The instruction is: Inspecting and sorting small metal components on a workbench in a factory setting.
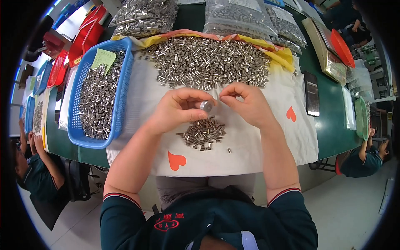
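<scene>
My left hand [175, 109] is closed round a short, round silver metal piece with a hole in its end face [206, 106]. To its right, my right hand [249, 104] has thumb and forefinger pinched together; whatever lies between them is too small to make out. Below both hands sits a small pile of metal sleeves [204, 134], and a single sleeve [229, 150] lies apart at its lower right. Beyond my hands spreads a large heap of similar shiny sleeves [212, 60] on a white cloth [287, 141] printed with red hearts.
A blue plastic basket [74, 100] of metal sleeves, with a green note [103, 58], stands at left. Clear bags of metal parts [239, 18] line the back. A dark phone [311, 93] lies at right near a red tray [342, 48]. People work on both sides.
</scene>
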Demonstrator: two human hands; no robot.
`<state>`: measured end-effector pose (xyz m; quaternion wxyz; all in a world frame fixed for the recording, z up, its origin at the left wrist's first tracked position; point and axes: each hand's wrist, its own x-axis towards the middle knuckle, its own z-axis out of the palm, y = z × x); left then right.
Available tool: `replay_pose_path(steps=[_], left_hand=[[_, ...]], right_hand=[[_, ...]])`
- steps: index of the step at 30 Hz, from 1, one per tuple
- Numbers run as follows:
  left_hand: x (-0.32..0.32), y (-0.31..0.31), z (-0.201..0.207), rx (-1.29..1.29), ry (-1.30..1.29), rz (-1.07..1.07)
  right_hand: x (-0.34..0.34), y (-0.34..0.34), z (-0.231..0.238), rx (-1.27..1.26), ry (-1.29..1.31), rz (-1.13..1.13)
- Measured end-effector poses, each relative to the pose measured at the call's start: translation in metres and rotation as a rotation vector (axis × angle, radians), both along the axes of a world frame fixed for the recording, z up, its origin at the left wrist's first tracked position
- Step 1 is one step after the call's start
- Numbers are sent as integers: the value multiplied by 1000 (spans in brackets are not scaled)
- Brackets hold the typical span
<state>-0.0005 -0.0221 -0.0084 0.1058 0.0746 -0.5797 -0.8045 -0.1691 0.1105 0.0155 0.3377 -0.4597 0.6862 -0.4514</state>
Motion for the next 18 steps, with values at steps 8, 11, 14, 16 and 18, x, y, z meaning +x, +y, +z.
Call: replay_pose_path(steps=[8, 11, 14, 16, 18], left_hand=[[2, -18, 1, 20, 134, 299], [0, -17, 4, -17, 79, 302], [5, -15, 9, -89, -34, 281], [8, -13, 11, -133, -109, 276], [14, -12, 13, -390, -223, 284]], right_hand=[[53, 7, -25, -126, 463, 456], [63, 13, -24, -260, 696, 511], [68, 18, -25, -262, 644, 552], [71, 18, -26, -269, 673, 545], [73, 20, -27, -279, 694, 542]])
